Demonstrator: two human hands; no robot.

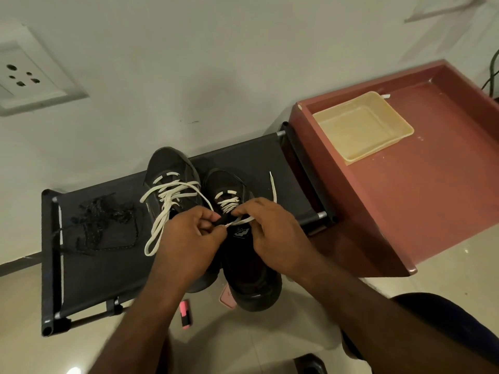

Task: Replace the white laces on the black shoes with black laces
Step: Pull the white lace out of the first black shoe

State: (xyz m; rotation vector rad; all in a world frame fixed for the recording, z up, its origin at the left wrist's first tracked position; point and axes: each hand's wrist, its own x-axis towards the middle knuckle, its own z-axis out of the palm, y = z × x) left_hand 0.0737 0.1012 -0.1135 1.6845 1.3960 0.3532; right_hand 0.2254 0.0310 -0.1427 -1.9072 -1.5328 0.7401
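Step in hand: unlacing, first half of the job.

- Left hand [189,238] and right hand [272,233] are held close together over the tongue of the near shoe [251,268]. The fingers [209,216] of both are curled and clamped on the white lace [241,220], which is pulled into a short taut run between the two pinches.
- Just beyond the fingers, several lower rows of that lace are seen threaded; one free end [272,184] trails away past the right fingers.
- Beside the left fingers, the other shoe [168,164] is laced, its knot undone and long loops [158,228] spilled onto the rack [94,279].
- Well off from the left fingers, the black laces [105,220] lie in a loose heap on the same rack, untouched.
- Far beyond the right fingers, a pale tray [361,128] sits on a red cabinet [432,211].

Judgement: early in the task; no white lace is fully out, no black one started.

Next move, as judged: the pinched run should be drawn up out of its eyelets, row by row toward the toe, with the shoe steadied so it is not dragged off the rack edge.
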